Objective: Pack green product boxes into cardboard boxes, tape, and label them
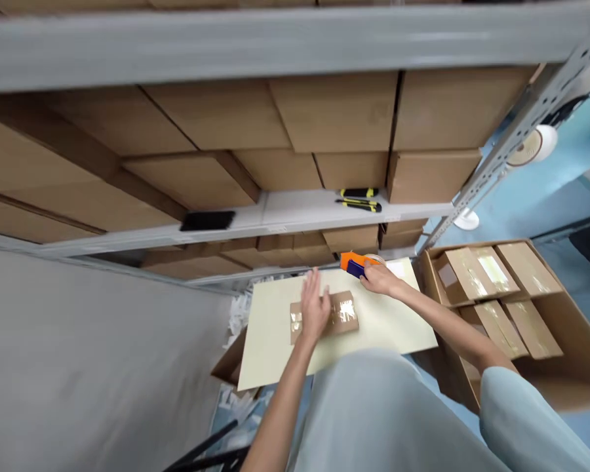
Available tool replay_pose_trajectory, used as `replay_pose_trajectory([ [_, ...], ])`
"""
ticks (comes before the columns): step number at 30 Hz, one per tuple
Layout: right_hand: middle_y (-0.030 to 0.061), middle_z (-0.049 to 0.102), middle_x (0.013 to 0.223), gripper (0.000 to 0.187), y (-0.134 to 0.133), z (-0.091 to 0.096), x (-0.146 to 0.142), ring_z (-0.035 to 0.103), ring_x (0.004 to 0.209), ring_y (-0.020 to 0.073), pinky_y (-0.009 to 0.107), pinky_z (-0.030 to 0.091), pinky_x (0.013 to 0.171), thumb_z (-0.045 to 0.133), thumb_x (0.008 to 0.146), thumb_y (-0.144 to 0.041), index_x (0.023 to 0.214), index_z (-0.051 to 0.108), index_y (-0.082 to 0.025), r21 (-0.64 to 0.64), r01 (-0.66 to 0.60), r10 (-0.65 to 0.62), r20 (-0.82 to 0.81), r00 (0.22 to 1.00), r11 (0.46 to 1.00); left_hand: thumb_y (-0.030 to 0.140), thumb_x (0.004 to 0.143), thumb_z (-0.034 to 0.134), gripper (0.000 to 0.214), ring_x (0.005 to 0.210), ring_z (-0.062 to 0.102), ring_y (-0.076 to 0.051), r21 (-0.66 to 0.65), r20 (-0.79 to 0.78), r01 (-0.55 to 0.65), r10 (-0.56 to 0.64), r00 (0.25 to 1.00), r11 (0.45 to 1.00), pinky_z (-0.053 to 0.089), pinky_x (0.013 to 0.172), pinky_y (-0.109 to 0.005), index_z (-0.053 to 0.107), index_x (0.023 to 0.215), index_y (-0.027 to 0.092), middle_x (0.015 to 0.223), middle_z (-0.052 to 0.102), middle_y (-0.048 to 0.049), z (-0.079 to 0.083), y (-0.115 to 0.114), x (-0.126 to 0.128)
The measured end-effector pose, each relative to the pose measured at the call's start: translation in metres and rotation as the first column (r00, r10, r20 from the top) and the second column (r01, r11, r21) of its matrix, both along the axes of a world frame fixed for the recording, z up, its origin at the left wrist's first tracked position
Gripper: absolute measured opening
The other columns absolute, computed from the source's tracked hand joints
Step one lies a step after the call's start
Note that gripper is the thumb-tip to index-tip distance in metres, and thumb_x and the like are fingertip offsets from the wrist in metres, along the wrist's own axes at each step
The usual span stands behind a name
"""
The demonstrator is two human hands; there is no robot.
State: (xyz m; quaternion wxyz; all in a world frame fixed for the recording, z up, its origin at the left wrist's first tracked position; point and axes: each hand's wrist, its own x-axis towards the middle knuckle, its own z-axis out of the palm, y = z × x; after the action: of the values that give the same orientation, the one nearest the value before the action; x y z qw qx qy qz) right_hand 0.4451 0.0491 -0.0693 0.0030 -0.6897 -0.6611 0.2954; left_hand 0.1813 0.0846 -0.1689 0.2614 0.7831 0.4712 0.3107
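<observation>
My left hand [315, 306] lies flat with fingers spread on a small taped cardboard box [341, 314]. The box rests on a pale yellow board [388, 321] in front of me. My right hand [378, 278] is closed round the handle of an orange and blue tape dispenser [354, 263], which sits at the far edge of the board, just beyond the box.
A big open carton [565, 354] at my right holds several taped small boxes. Grey metal shelving [295, 216] ahead carries stacked brown cartons, a black phone [207, 220] and yellow-black utility knives [358, 200]. Tape rolls [533, 147] hang on the shelf post. White scraps litter the floor at left.
</observation>
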Motion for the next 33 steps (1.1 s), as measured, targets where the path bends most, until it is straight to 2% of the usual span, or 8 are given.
replay_pose_trajectory([
  [4,0.0347,0.076,0.141,0.050,0.076,0.051,-0.014,0.077,0.129,0.0428,0.051,0.058,0.114,0.046,0.112,-0.019,0.154,0.055,0.006,0.238,-0.106,0.107,0.009,0.994,0.966,0.032,0.116,0.039,0.068,0.181,0.022,-0.029,0.217,-0.020,0.137,-0.136,0.991,0.966,0.024,0.149,-0.059,0.040,0.184,0.024,0.192,0.033,-0.0118,0.051,0.058,0.045],
  [10,0.0288,0.075,0.151,0.041,0.176,0.119,-0.041,0.072,0.144,0.0346,0.046,0.047,0.129,0.049,0.114,-0.017,0.149,0.066,-0.004,0.375,-0.141,0.103,0.119,0.988,0.916,0.019,0.103,0.055,0.081,0.182,0.014,-0.039,0.251,-0.055,0.062,-0.050,0.997,0.966,0.027,0.147,-0.067,0.042,0.182,0.019,0.195,0.021,-0.0148,0.096,0.160,0.051],
  [14,0.0259,0.082,0.140,0.031,0.210,0.130,-0.061,0.077,0.136,0.0347,0.045,0.052,0.124,0.058,0.109,-0.015,0.133,0.077,-0.010,0.330,-0.132,0.085,0.154,0.984,0.935,0.016,0.096,0.060,0.081,0.181,0.016,-0.046,0.178,-0.112,0.069,-0.050,0.993,0.982,0.026,0.144,-0.074,0.051,0.177,0.016,0.191,0.032,-0.0211,0.100,0.182,0.049],
  [19,0.0288,0.078,0.146,0.040,0.218,0.120,-0.069,0.072,0.141,0.0350,0.043,0.047,0.128,0.061,0.106,-0.014,0.143,0.072,-0.005,0.353,-0.107,0.054,0.159,0.986,0.929,0.026,0.100,0.062,0.077,0.180,0.021,-0.046,0.120,-0.128,0.046,-0.031,0.991,0.992,0.024,0.144,-0.073,0.050,0.175,0.015,0.190,0.031,-0.0234,0.068,0.157,0.031],
  [22,0.0348,0.054,0.173,0.061,0.193,0.091,-0.065,0.050,0.165,0.0369,0.048,0.031,0.141,0.048,0.112,-0.018,0.168,0.049,0.005,0.460,-0.067,0.014,0.117,0.993,0.886,0.042,0.104,0.063,0.077,0.179,0.023,-0.049,-0.018,-0.084,-0.058,0.056,0.995,0.998,0.025,0.143,-0.075,0.051,0.173,0.012,0.187,0.035,-0.0287,0.027,0.119,-0.007],
  [26,0.0305,0.034,0.188,0.072,0.099,0.004,-0.060,0.030,0.178,0.0357,0.056,0.022,0.147,0.033,0.119,-0.034,0.181,0.028,0.001,0.519,0.122,-0.092,-0.082,0.992,0.846,0.059,0.103,0.067,0.086,0.178,0.030,-0.046,-0.281,-0.047,-0.352,0.354,0.934,0.893,0.028,0.145,-0.062,0.054,0.170,0.007,0.183,0.041,-0.0330,-0.034,0.042,-0.077],
  [30,0.0310,0.023,0.191,0.085,-0.024,-0.090,-0.072,0.020,0.182,0.0369,0.056,0.024,0.148,0.035,0.120,-0.051,0.183,0.018,0.003,0.205,0.276,-0.216,-0.273,0.938,0.939,0.057,0.102,0.069,0.080,0.163,0.056,-0.042,-0.469,-0.189,-0.535,0.513,0.838,0.702,0.042,0.138,-0.055,0.059,0.163,0.008,0.169,0.060,-0.0318,-0.066,-0.027,-0.116],
  [33,0.0311,0.031,0.189,0.099,-0.079,-0.136,-0.092,0.030,0.179,0.0389,0.056,0.032,0.145,0.042,0.116,-0.069,0.184,0.020,0.000,-0.014,0.387,-0.351,-0.451,0.821,0.922,0.057,0.107,0.062,0.064,0.146,0.071,-0.035,-0.475,-0.270,-0.538,0.466,0.842,0.697,0.053,0.126,-0.046,0.067,0.152,0.012,0.155,0.073,-0.0253,-0.069,-0.049,-0.108],
])
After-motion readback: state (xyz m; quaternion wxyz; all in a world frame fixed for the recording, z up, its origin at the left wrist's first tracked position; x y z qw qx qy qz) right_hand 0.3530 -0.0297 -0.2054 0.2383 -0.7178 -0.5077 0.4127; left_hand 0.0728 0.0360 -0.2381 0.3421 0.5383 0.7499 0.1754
